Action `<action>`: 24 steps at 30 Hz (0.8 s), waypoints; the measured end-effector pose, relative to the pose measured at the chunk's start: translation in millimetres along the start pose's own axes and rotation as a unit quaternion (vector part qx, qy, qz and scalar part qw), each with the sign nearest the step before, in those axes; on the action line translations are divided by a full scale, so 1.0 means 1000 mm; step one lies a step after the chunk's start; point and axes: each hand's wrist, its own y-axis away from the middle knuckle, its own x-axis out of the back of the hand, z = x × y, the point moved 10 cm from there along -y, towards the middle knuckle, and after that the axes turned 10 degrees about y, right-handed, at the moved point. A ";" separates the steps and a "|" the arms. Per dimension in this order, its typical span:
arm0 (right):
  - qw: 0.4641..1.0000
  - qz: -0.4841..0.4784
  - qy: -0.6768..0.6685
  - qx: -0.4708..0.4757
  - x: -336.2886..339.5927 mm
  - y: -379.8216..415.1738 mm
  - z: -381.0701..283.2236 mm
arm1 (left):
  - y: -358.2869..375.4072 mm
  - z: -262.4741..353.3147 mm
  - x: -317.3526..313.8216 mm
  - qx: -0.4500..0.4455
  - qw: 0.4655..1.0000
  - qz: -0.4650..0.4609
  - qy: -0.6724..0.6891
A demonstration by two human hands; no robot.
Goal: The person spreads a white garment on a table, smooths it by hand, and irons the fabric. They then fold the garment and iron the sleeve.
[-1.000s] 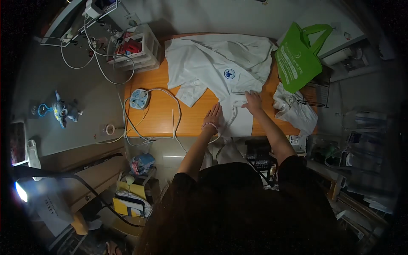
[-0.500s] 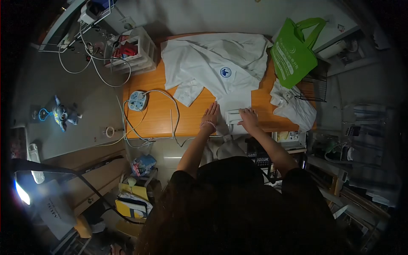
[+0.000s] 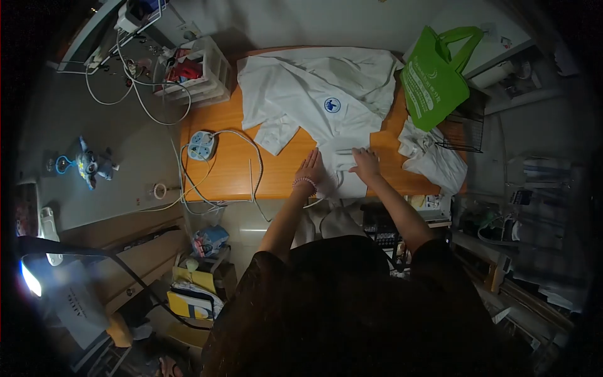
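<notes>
A white shirt (image 3: 282, 88) with a round blue emblem lies spread on the orange wooden table (image 3: 232, 179). A narrow part of it reaches down toward me, over the front edge. My left hand (image 3: 309, 168), with a beaded bracelet at the wrist, lies flat along the left side of this strip, fingers stretched out. On the strip sits a small white block-like object (image 3: 343, 159); its kind is not clear. My right hand (image 3: 366, 163) grips its right end, thumb toward me and fingers over the far side.
Left on the table are a power strip (image 3: 202, 145) with loose cables and a clear drawer box (image 3: 213, 78). At right stand a green bag (image 3: 433, 81), a black wire rack (image 3: 465, 129) and crumpled white cloth (image 3: 433, 157). A lit lamp (image 3: 31, 279) is at lower left.
My right hand and the white block-like object have moved away from me along the strip, toward the emblem. My left hand stays flat in nearly the same place.
</notes>
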 end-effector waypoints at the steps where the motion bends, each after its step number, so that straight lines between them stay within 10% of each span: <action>1: 1.000 -0.004 0.006 0.020 -0.005 0.013 -0.005 | -0.001 -0.001 0.006 0.047 0.993 -0.087 0.071; 3: 1.000 0.001 0.015 0.024 -0.011 0.031 -0.008 | 0.006 -0.003 0.002 0.095 0.970 -0.171 0.143; 12: 0.999 0.027 0.028 0.013 0.008 -0.021 0.002 | 0.019 -0.002 0.032 0.136 0.985 -0.034 0.105; 24: 1.000 -0.009 0.019 -0.023 -0.002 -0.002 0.031 | 0.022 -0.052 -0.070 0.511 0.718 0.060 0.469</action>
